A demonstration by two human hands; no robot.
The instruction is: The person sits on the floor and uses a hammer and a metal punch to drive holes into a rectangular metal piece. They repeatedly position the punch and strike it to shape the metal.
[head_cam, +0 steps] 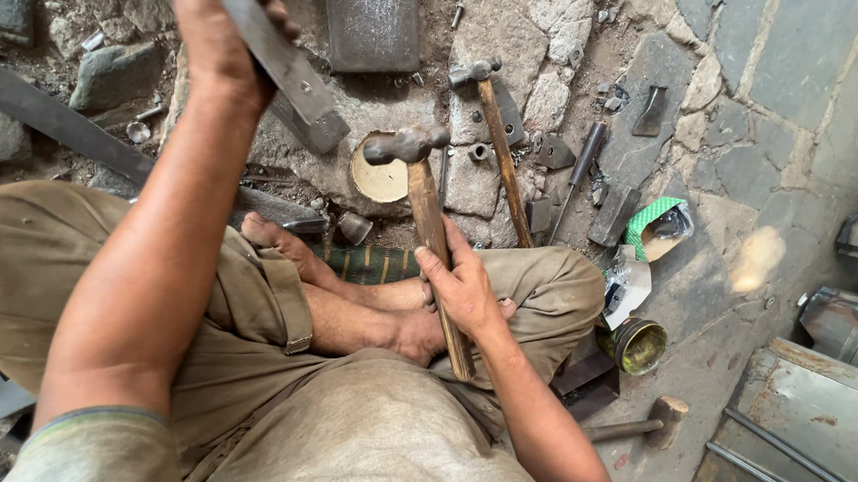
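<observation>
I sit cross-legged on a stone floor. My left hand (223, 35) is stretched forward and shut on a flat grey metal bar (285, 71), which slants down toward the ground. My right hand (464, 290) grips the wooden handle of a ball-peen hammer (427, 201); its steel head points toward a round metal block (378, 180) set in the floor. The hammer rests over my crossed feet and knee.
A second hammer (497, 138) lies to the right, a third hammer (639, 425) near my right knee. A steel plate (373, 21) stands ahead. Chisels, small metal pieces, a tin can (640, 345) and a long flat bar (39, 111) lie around.
</observation>
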